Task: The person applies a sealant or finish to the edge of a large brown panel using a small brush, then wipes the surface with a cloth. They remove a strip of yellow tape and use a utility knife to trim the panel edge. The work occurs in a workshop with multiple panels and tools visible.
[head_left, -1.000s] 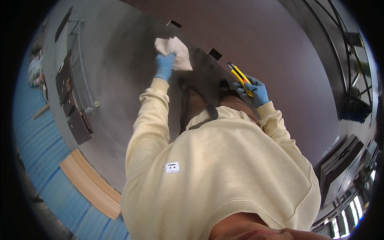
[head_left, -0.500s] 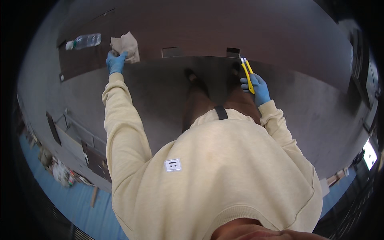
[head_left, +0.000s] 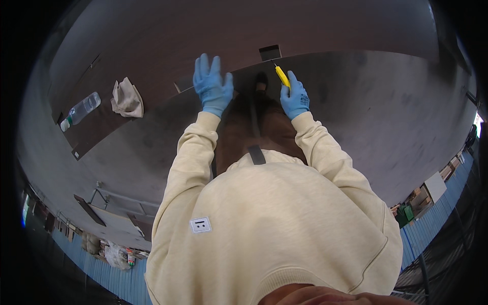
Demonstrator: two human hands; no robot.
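My right hand (head_left: 295,97), in a blue glove, grips a yellow utility knife (head_left: 282,75). The knife's thin tip points at the near edge of a dark brown panel (head_left: 168,40), close to a dark rectangular cutout (head_left: 270,53). My left hand (head_left: 211,87), gloved in blue too, holds nothing. Its fingers are spread over the panel's near edge, beside a second cutout (head_left: 184,83) that it partly covers; whether it touches the panel I cannot tell. Off to the left a crumpled beige cloth (head_left: 127,98) lies on the panel.
A clear plastic bottle (head_left: 84,109) lies on its side left of the cloth. Behind me on the left stands a metal-framed rack (head_left: 124,199). Bags and clutter (head_left: 117,255) line a blue corrugated wall (head_left: 109,278). A green box (head_left: 404,216) sits at the right.
My left hand has let go of the cloth and moved right, fingers now spread. The knife in my right hand now points at the panel's edge by the cutout. The view has turned.
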